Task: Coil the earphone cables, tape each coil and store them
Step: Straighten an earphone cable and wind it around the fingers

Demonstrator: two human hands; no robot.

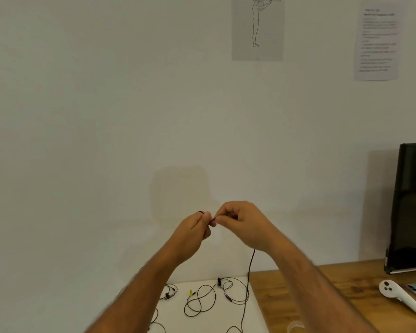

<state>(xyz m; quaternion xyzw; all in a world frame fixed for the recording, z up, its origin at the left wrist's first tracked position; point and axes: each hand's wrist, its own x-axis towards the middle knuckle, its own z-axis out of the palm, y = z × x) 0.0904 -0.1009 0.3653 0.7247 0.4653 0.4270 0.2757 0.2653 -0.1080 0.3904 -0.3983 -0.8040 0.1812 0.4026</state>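
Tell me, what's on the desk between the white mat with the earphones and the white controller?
Only bare wooden desk lies between the white mat and the white controller, as the head view shows.

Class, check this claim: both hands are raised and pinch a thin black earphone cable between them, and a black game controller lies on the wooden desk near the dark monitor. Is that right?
Not quite: the head view shows a white game controller, not black. The rest stands: the left hand and right hand pinch the thin black earphone cable, and the controller lies on the wooden desk near the dark monitor.

The printed sheet [378, 42] on the wall (top right) is too blurred to read.
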